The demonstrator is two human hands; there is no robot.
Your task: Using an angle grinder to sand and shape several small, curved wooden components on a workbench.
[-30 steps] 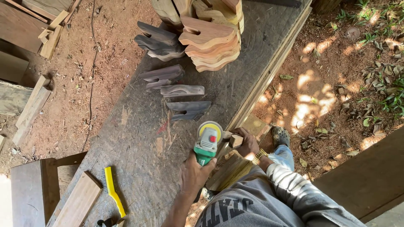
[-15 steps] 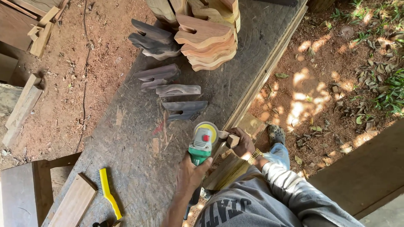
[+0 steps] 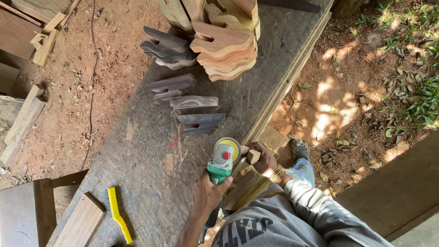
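Note:
My left hand point(image 3: 206, 195) grips the body of a green and grey angle grinder point(image 3: 223, 159), whose head lies at the near edge of the workbench point(image 3: 137, 174). My right hand point(image 3: 263, 159) holds a small wooden piece point(image 3: 252, 156) against the grinder's head at the bench edge. A gold watch sits on my right wrist. Beyond the grinder lie flat dark shaped wooden pieces point(image 3: 200, 122) in a loose row.
A tall stack of light shaped wooden pieces point(image 3: 225, 45) stands at the far end of the bench, with darker ones point(image 3: 167, 50) beside it. A yellow wire brush point(image 3: 116, 214) and a plank point(image 3: 82, 224) lie at the near left. My foot in a clog point(image 3: 299, 148) rests on the dirt.
The view has shifted slightly; my hands, the grinder and the small piece stay together at the bench edge, with no clear change in grip.

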